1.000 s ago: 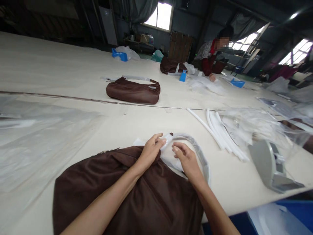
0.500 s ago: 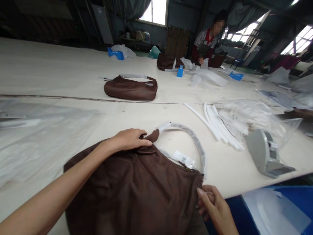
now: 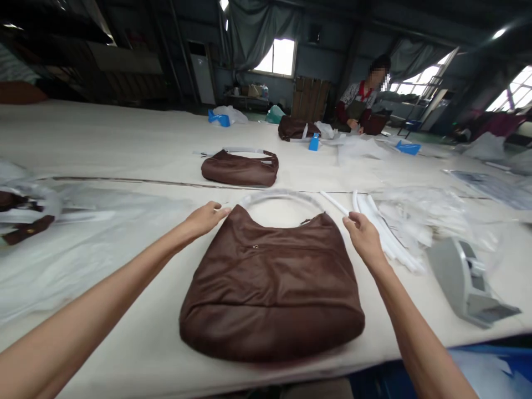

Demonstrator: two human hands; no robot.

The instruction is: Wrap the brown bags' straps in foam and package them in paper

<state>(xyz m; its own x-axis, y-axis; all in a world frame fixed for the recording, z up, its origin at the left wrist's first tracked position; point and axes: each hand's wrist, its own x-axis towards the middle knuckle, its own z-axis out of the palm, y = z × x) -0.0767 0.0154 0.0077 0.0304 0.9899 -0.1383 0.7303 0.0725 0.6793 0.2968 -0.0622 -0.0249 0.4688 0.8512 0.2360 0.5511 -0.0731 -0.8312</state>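
Lying near table edge [image 3: 341, 367]: brown bag [image 3: 272, 282], well apart from grey dispenser [image 3: 451, 280].

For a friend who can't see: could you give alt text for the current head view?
A soft, rounded brown leather-like handbag lies on a cream tabletop, a person's left hand and right hand near its upper corners. A second brown handbag lies beyond.

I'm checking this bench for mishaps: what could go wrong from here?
The dark brown, leathery handbag lies near the front edge of the cream tabletop, so a tug might slide it off. The bare right hand is close to the long, curved white tube-like strips and might knock them askew.
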